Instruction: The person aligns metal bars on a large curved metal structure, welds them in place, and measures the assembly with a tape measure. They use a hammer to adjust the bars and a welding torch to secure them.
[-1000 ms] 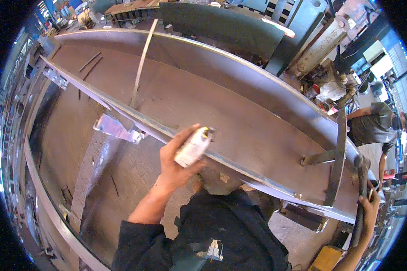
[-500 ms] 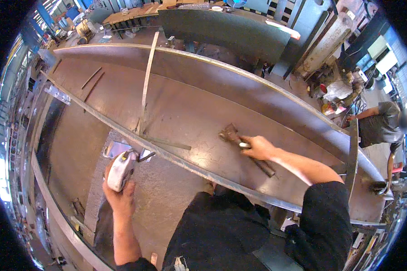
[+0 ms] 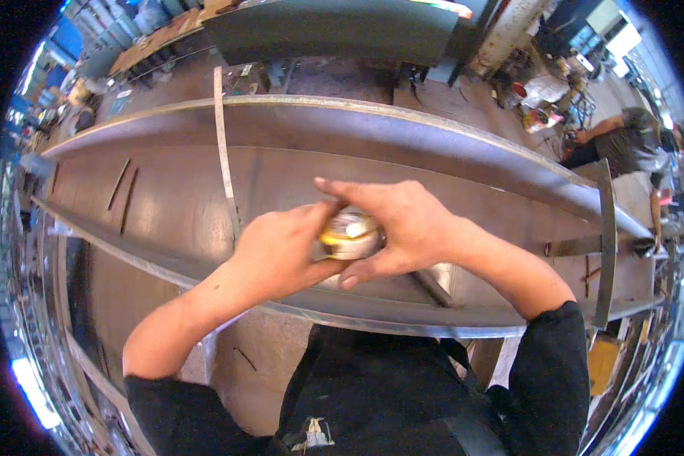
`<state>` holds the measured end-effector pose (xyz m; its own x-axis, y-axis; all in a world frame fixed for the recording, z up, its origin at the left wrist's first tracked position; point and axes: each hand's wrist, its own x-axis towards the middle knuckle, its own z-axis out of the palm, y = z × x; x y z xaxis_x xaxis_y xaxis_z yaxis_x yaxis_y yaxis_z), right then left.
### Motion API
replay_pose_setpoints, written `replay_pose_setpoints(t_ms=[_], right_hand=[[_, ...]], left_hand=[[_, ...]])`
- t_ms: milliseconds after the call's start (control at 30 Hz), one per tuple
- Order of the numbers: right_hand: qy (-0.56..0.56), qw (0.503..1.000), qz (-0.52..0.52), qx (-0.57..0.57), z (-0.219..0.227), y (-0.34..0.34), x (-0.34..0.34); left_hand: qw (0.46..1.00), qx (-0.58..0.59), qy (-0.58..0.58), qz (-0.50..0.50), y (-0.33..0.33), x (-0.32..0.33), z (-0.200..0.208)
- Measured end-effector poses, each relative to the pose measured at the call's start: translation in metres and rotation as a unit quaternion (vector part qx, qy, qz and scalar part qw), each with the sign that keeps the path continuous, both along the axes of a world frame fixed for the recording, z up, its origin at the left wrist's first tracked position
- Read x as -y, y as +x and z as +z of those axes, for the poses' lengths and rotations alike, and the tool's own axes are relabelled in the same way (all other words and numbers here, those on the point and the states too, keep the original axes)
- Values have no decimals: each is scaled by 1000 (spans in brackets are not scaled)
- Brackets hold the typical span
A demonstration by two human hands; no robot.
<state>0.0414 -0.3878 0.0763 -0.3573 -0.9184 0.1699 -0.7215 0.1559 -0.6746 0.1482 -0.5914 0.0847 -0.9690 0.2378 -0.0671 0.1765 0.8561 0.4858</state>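
Observation:
Both my hands are together in the middle, above the brown steel plate [image 3: 296, 163]. My left hand [image 3: 270, 247] is closed round a rounded, silvery-white and yellow tape measure [image 3: 353, 234], blurred by motion. From the other side my right hand [image 3: 414, 228] curves its thumb and fingers about the tape measure. No drawn-out blade shows. Below my right hand, the dark round handle [image 3: 432, 289] of a hammer-like tool lies on the plate; its head is hidden behind my hands.
A raised flange [image 3: 342, 114] runs along the plate's far side. A thin flat strip [image 3: 222, 144] crosses it at the left. Narrow rods [image 3: 129, 201] lie farther left. An upright steel bar [image 3: 606, 243] stands at the right, near a co-worker [image 3: 631, 144].
My left hand has brought the tape measure up and right, over the plate. My right hand has let go of the hammer-like tool and moved left to the tape measure. The view has shifted.

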Motion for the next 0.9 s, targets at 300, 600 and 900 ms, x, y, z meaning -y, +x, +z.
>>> replay_pose_setpoints(t_ms=[300, 600, 900], right_hand=[[334, 911, -239, -40, 13, 47, -107], [396, 786, -474, -33, 33, 149, -244], [107, 841, -528, -49, -30, 136, -165]], left_hand=[[983, 40, -2, -178, -73, 76, -42], [991, -92, 92, 21, -120, 179, -125], [995, -80, 58, 10, -157, 25, -215]])
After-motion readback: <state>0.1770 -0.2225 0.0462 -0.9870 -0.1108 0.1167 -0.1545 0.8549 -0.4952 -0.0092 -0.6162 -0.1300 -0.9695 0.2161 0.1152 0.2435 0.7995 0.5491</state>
